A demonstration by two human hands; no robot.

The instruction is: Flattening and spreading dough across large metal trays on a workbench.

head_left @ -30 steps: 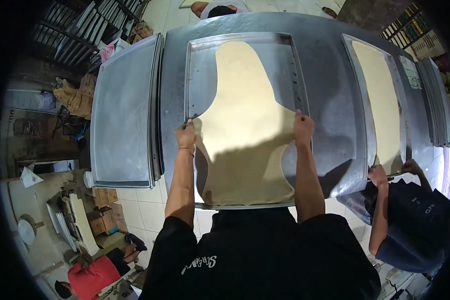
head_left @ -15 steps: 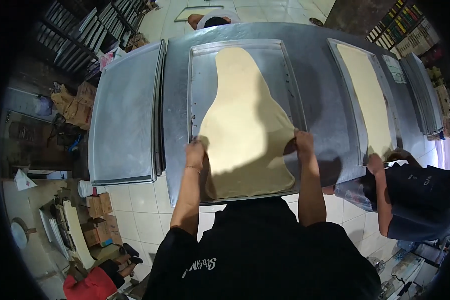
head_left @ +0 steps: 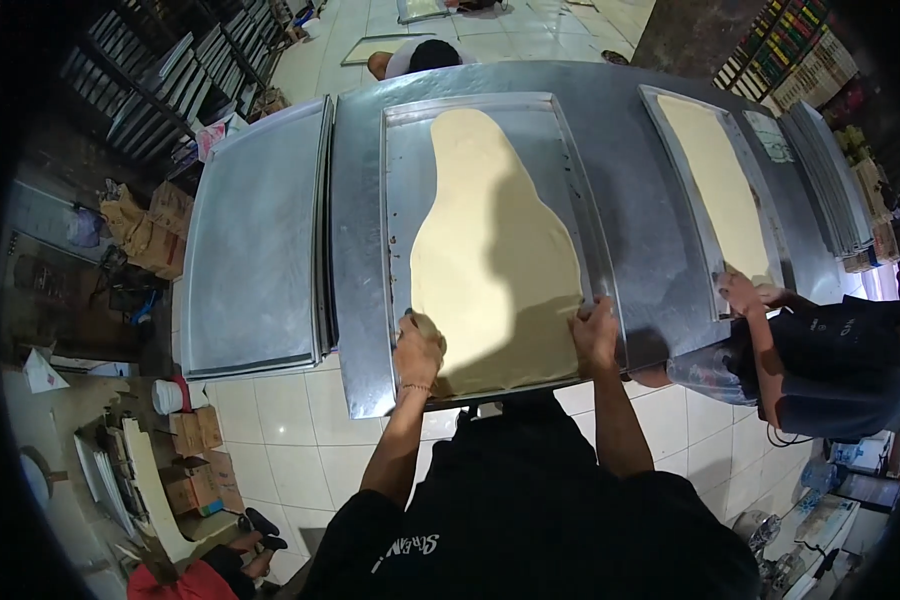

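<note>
Dough (head_left: pixel 475 240) is best eased evenly by left hand (head_left: pixel 419 352) and right hand (head_left: pixel 595 334), curled at its edges; whether it is pinched cannot be told.

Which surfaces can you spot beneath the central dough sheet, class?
The central dough sheet lies in a shallow metal tray, whose floor shows around the dough's far end; a metal table is below. Anything directly under dough is hidden.
</note>
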